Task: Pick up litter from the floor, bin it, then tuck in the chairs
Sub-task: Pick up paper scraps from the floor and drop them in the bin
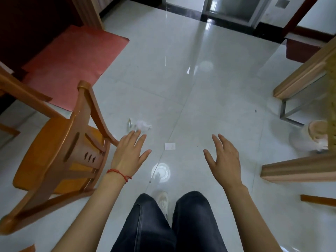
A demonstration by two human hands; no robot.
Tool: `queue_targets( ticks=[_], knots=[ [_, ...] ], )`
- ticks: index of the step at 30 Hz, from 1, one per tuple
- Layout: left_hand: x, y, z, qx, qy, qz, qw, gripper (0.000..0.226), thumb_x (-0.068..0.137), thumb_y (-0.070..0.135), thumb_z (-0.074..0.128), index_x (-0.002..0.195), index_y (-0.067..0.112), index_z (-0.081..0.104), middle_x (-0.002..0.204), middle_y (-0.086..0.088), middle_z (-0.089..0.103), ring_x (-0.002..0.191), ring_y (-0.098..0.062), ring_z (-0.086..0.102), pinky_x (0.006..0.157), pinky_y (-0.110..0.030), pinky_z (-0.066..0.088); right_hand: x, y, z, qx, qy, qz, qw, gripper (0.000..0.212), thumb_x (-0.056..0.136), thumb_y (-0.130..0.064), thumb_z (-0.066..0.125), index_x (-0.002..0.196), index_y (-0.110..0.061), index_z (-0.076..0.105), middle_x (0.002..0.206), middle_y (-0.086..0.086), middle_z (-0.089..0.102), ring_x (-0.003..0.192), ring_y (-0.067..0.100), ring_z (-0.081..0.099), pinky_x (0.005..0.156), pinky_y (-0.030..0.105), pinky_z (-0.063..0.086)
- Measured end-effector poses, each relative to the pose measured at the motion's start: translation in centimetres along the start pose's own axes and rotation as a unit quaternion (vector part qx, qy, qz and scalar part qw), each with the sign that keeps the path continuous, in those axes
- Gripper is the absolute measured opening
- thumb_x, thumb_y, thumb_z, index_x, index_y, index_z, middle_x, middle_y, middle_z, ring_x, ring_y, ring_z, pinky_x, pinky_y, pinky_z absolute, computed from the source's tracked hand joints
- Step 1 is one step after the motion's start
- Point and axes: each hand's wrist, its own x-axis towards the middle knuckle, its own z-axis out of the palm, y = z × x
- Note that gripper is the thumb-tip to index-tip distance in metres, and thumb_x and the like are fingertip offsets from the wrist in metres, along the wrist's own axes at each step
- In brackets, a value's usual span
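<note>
Pretty soft, cool daylight overall, coming in from the doorway (231, 10) at the top, and it streaks down the glossy floor tiles (200, 88) as a long pale glare. There's also a round bright reflection (161, 172) on the tiles near the bottom middle. Top left corner goes really dark. Wide-angle lens bends the edges hard, and the right side is smeary with blur. Shadows are faint.

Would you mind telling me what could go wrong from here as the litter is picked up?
1. The crumpled tissue lies close by the chair; the left hand reaching for it might knock the chair leg.
2. The paper scrap is small, flat and pale on the glossy floor, so it may be overlooked or hard to pinch.
</note>
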Motion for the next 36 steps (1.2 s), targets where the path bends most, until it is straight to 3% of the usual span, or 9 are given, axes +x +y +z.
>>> queue_targets(
  ticks=[5, 9, 18, 26, 31, 36],
  knots=[
    [6.3, -1.4, 0.7, -0.013, -0.002, -0.023, 1.000, 0.060, 0.095, 0.046, 0.034, 0.112, -0.005, 0.061, 0.115, -0.026, 0.060, 0.106, -0.043, 0.056, 0.085, -0.054, 0.046, 7.8, 0.4, 1.2, -0.003, -0.039, -0.004, 0.999, 0.054, 0.091, -0.039, 0.049, 0.137, -0.014, 0.038, 0.144, 0.012, 0.038, 0.131, 0.029, 0.035, 0.107, 0.042, 0.026],
    [10.8, -2.4, 2.0, -0.020, -0.014, -0.058, 0.998, 0.062, 0.088, 0.045, 0.034, 0.110, -0.006, 0.062, 0.115, -0.027, 0.060, 0.105, -0.043, 0.057, 0.085, -0.053, 0.046, 14.3, 0.8, 3.1, 0.002, -0.056, -0.039, 0.998, 0.052, 0.090, -0.037, 0.052, 0.135, -0.012, 0.041, 0.140, 0.014, 0.043, 0.127, 0.032, 0.040, 0.104, 0.044, 0.030],
    [18.3, -4.8, 7.1, -0.045, -0.047, -0.133, 0.989, 0.080, 0.095, 0.056, 0.009, 0.115, -0.003, 0.059, 0.120, -0.024, 0.058, 0.110, -0.041, 0.054, 0.090, -0.051, 0.043, 24.9, 2.8, 10.2, -0.021, -0.171, -0.085, 0.981, 0.055, 0.091, -0.041, 0.047, 0.138, -0.014, 0.037, 0.144, 0.013, 0.038, 0.130, 0.031, 0.036, 0.107, 0.043, 0.027],
    [23.6, -9.3, 18.9, -0.060, -0.071, -0.136, 0.986, 0.076, 0.095, 0.055, 0.011, 0.121, -0.001, 0.055, 0.125, -0.022, 0.055, 0.117, -0.038, 0.049, 0.094, -0.048, 0.041, 28.5, 4.2, 24.1, -0.005, -0.222, -0.093, 0.971, 0.049, 0.090, -0.031, 0.054, 0.133, -0.010, 0.043, 0.136, 0.017, 0.047, 0.124, 0.034, 0.044, 0.101, 0.044, 0.033],
    [25.7, -12.5, 28.7, -0.047, -0.085, -0.095, 0.991, 0.073, 0.096, 0.052, 0.011, 0.121, -0.001, 0.056, 0.126, -0.021, 0.055, 0.118, -0.036, 0.049, 0.097, -0.040, 0.030, 29.0, 6.7, 36.0, -0.019, -0.291, -0.059, 0.955, 0.050, 0.094, -0.034, 0.044, 0.139, -0.014, 0.034, 0.144, 0.011, 0.038, 0.132, 0.026, 0.032, 0.107, 0.038, 0.024],
    [26.0, -15.2, 38.0, -0.059, -0.092, -0.098, 0.989, 0.071, 0.097, 0.050, 0.015, 0.119, -0.002, 0.057, 0.125, -0.022, 0.055, 0.117, -0.036, 0.048, 0.098, -0.041, 0.031, 28.8, 10.7, 48.0, -0.037, -0.344, -0.032, 0.938, 0.049, 0.095, -0.033, 0.041, 0.140, -0.016, 0.031, 0.145, 0.009, 0.035, 0.133, 0.024, 0.030, 0.106, 0.037, 0.023]
  ],
)
